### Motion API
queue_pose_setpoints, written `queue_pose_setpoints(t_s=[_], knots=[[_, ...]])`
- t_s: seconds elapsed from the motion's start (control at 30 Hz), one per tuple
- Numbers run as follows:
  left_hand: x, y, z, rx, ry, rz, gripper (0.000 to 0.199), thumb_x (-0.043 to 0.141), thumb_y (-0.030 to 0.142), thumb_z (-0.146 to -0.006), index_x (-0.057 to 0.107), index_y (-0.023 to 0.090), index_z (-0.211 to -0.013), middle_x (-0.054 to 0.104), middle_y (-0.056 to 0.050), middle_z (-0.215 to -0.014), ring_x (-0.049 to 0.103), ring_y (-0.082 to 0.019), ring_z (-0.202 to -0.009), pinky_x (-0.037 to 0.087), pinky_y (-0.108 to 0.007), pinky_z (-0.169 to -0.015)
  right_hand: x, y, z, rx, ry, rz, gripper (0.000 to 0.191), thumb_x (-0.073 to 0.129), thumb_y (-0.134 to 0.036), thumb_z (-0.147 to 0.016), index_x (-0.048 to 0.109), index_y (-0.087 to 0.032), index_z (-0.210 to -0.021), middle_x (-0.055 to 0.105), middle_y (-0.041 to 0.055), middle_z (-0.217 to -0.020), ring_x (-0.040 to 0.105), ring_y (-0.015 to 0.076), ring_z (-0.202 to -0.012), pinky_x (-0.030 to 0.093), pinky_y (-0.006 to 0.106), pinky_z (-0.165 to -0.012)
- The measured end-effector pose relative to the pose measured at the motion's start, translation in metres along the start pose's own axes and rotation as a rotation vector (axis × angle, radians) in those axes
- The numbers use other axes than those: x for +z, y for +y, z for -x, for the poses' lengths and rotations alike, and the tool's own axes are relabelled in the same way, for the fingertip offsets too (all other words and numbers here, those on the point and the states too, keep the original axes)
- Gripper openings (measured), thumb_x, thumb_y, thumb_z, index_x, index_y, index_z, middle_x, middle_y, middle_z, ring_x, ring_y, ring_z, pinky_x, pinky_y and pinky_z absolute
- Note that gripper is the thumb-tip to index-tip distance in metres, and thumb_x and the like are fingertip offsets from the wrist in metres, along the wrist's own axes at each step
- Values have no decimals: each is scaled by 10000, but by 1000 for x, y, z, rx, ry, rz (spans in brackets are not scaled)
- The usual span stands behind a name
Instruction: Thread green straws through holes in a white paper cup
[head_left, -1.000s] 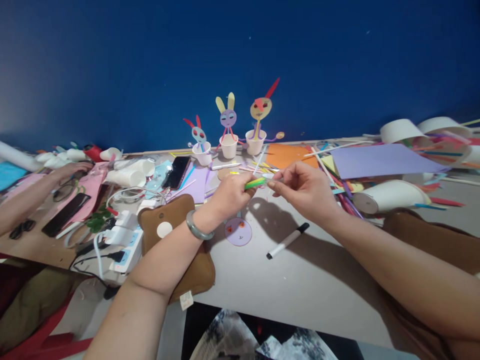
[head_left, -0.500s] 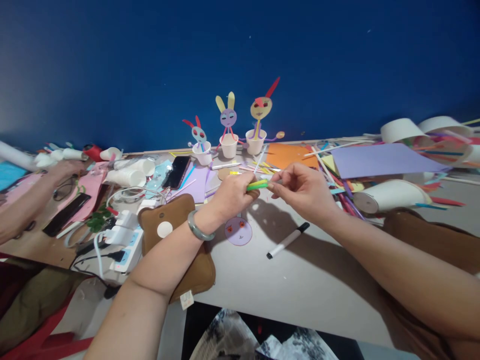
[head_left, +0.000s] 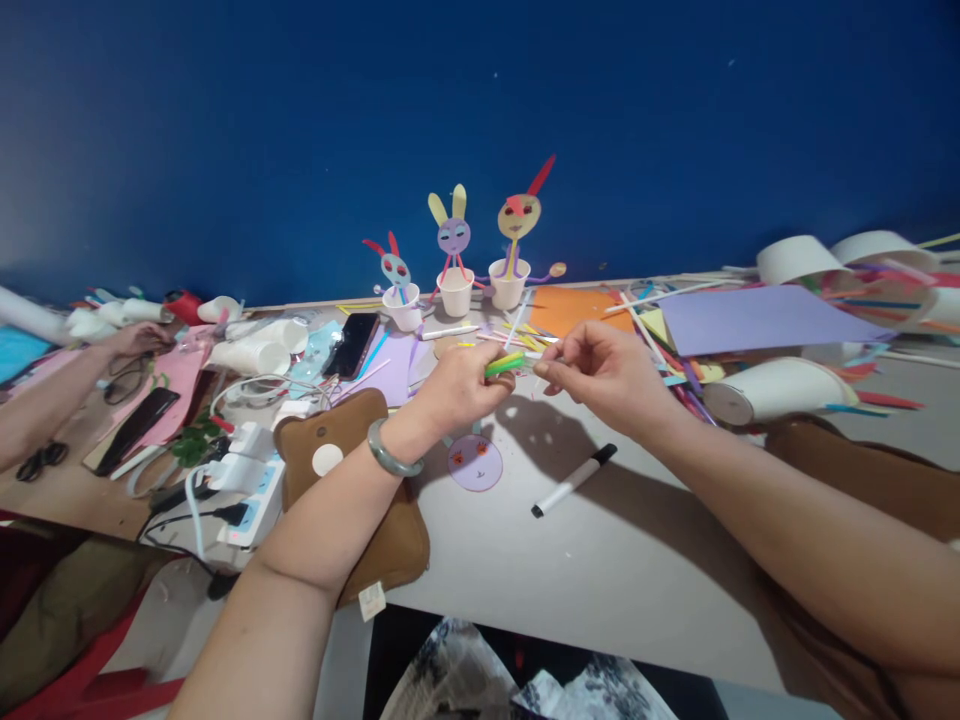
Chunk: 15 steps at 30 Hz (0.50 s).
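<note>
My left hand point(head_left: 466, 385), with a bracelet at the wrist, is closed around a small bunch of green and yellow sticks point(head_left: 505, 366), whose ends point right. Close beside it, the thumb and fingers of my right hand point(head_left: 604, 370) are pinched together; whatever they hold is too small to make out. Below the left hand, a round purple paper face point(head_left: 475, 464) with orange eyes lies on the table. A white marker with black ends point(head_left: 574, 481) rests to its right.
Three paper figures stand in white cups point(head_left: 454, 292) at the back. A brown cushion point(head_left: 375, 540) and power strip point(head_left: 255, 505) lie left. Purple paper point(head_left: 772, 320), sticks and a white paper cup point(head_left: 787, 392) are right. Another person's hand point(head_left: 139, 342) is at far left.
The bunch of sticks and my left hand have shifted slightly left, opening a small gap from my right hand. The other person's hand has moved slightly.
</note>
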<state>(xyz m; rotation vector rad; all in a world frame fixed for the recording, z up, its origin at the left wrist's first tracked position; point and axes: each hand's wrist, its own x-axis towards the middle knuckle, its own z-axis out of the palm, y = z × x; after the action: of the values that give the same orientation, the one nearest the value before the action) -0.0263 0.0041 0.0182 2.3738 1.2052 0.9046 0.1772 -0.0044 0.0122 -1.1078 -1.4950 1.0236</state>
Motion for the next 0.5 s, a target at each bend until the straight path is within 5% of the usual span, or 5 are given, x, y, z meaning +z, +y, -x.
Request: queue_pose_setpoints(t_s=[0.5], knots=[[4, 3, 2, 16, -113, -266, 68, 550, 125, -806, 557, 192, -820, 657, -45, -769, 558, -186, -692, 355, -303, -624, 3, -8, 4, 11, 0, 82, 462, 910, -397, -665, 478, -235, -654, 673, 14, -749, 633, 141, -570, 537, 297, -527]])
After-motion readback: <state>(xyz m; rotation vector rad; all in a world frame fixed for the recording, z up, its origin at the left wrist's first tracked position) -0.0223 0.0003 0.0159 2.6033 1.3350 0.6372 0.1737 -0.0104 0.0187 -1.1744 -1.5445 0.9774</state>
